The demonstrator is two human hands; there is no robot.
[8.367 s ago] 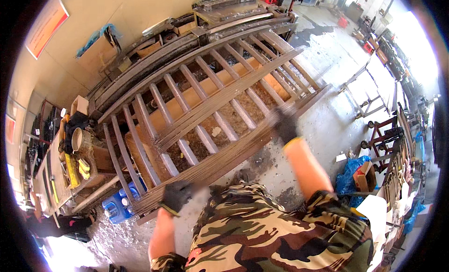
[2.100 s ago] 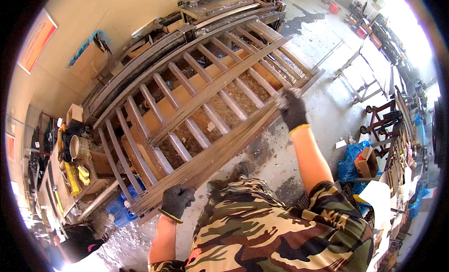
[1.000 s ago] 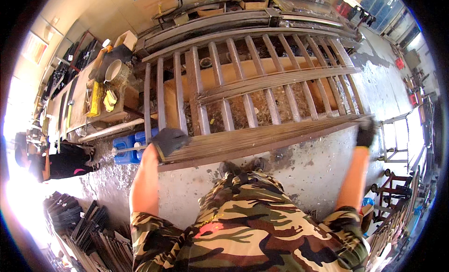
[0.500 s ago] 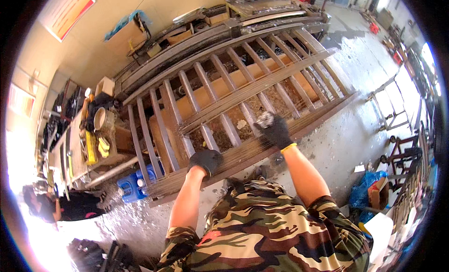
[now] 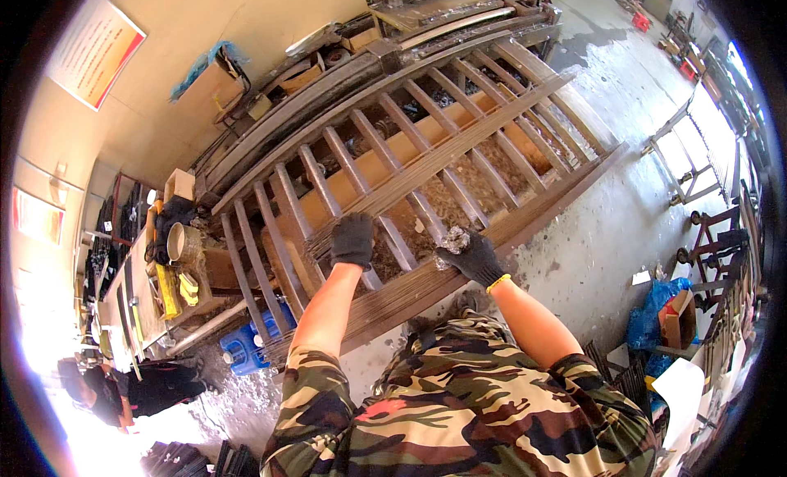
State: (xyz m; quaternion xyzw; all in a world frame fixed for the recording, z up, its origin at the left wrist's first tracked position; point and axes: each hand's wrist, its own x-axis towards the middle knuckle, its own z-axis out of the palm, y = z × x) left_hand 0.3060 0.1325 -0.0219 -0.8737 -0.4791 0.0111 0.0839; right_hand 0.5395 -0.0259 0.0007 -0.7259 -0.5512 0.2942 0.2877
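Note:
A slatted metal rack (image 5: 283,202) lies in front of me with long thin bars across it. My left hand (image 5: 352,241), in a dark glove, is at the left end of the upper bundle of thin bars (image 5: 443,161), fingers curled over it. My right hand (image 5: 474,260), gloved with a yellow cuff, is closed on a crumpled silvery-grey wad (image 5: 453,241). It holds the wad against the nearer bundle of thin bars (image 5: 393,295) along the rack's front edge. The wad's material is unclear.
Beneath the slats is a brown-sided bin (image 5: 512,149) with debris. Blue jugs (image 5: 242,351) stand by the rack's left corner. A bench (image 5: 135,301) with yellow items is on the left, near another person (image 5: 139,391). Wheeled frames (image 5: 709,239) and a blue bag (image 5: 652,313) are on the right.
My left hand has moved from the nearer bundle up to the upper bundle's left end. My right hand has shifted slightly left and toward me with the wad. The view has tilted a little.

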